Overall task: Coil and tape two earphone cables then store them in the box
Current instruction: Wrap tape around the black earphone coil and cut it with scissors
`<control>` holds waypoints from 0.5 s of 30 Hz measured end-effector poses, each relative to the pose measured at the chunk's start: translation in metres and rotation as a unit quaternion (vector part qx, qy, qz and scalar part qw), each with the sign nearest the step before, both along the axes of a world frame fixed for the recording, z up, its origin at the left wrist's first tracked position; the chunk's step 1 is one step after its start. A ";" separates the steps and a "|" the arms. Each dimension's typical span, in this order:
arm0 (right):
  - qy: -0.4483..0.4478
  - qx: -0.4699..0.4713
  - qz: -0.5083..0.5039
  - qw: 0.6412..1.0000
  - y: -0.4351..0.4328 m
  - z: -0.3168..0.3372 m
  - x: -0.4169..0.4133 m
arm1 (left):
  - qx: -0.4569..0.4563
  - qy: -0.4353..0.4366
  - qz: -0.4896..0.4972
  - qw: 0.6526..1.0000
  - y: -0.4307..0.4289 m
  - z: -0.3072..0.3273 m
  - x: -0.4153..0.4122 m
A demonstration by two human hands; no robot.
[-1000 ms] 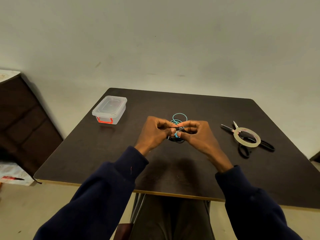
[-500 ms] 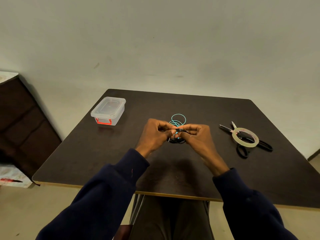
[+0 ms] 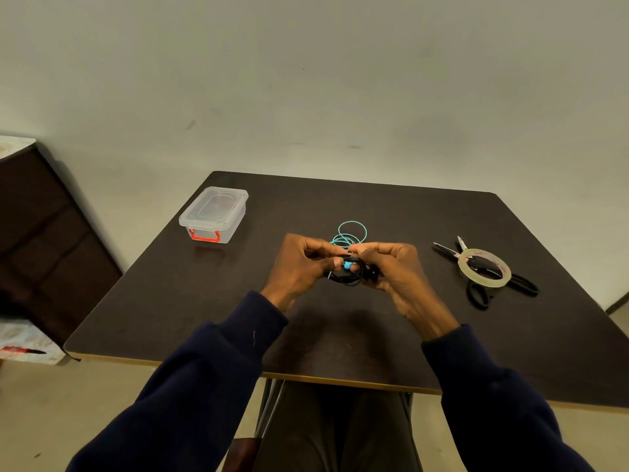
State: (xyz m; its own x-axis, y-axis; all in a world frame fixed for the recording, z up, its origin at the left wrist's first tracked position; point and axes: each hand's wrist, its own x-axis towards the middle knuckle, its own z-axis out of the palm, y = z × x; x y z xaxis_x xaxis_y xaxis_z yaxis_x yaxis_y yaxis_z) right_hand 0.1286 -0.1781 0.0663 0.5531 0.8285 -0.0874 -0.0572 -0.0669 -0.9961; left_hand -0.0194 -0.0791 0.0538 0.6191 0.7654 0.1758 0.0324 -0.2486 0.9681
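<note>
Black cable, bundled small, held by both hands above the middle of the dark table [image 3: 190,301].
The left hand [image 3: 299,264] and right hand [image 3: 394,267] curl their fingers round the black earphone coil [image 3: 347,279], and a blue bud shows. The thin teal cable [image 3: 352,221] lies looped just behind. A clear lidded box [image 3: 214,212] sits near the far left corner. The tape roll [image 3: 483,283] rests on scissors [image 3: 442,248] toward the right edge.

Both arms, in dark blue sleeves [image 3: 211,369], reach forward and angle inward until the hands meet at the centre. The left hand [image 3: 301,265] and right hand [image 3: 396,272] face each other, knuckles turned outward and fingertips almost touching. The fingers [image 3: 316,245] of each hand are curled, pinching the bundled black earphone cable [image 3: 347,279] between them. Both wrists show bare beyond the cuffs.
</note>
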 end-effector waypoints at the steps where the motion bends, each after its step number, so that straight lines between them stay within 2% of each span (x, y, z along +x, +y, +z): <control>1: 0.001 -0.017 0.008 1.000 0.001 0.000 0.001 | 0.002 -0.005 -0.001 1.000 0.000 0.000 0.000; 7: 0.042 -0.091 0.064 0.993 0.006 0.000 0.009 | 0.027 0.002 -0.018 0.999 -0.003 -0.001 -0.003; 12: 0.076 -0.102 0.096 0.987 0.005 0.001 0.015 | 0.023 0.007 -0.008 1.000 -0.006 -0.003 -0.003; 15: 0.054 -0.098 0.071 0.991 0.005 -0.003 0.015 | -0.004 0.004 0.007 1.000 -0.005 -0.006 -0.003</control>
State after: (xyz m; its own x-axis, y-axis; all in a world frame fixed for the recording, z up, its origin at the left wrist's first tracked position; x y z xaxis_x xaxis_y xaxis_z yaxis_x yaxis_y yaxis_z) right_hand 0.1439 -0.1732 0.0630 0.4105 0.8589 -0.3063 -0.1390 -0.2731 -0.9519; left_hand -0.0224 -0.0843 0.0474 0.6102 0.7750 0.1643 0.0437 -0.2400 0.9698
